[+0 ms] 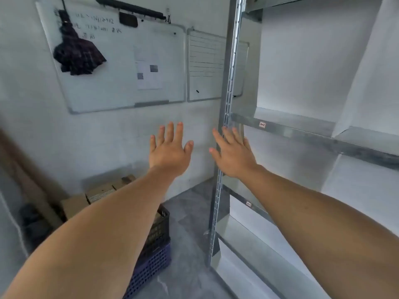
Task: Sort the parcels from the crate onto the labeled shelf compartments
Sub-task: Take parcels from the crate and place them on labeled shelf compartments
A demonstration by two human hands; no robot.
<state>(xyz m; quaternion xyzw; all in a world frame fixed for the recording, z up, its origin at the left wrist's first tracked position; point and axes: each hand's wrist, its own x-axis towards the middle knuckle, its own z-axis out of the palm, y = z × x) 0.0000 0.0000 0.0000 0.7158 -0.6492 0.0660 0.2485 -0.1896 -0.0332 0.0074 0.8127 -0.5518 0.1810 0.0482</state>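
Both hands are out front w/ nothing in them. The left hand has its fingers spread wide, and the right hand is fanned flat too, fingertips up by the shelf post. Can't tell if they're touching it.

The crate sits well below the left hand, under that forearm. The brown parcels are just left of the arm, which hides whether they're in the crate or beside it.

The compartments right of the right hand look bare, so imo sorting hasn't started. There's a label just right of the right fingertips and a second label below that wrist, both too blurry to read.

Tip: drop down to the crate, take one parcel w/ both hands, and check its tag vs the labels before shelving.
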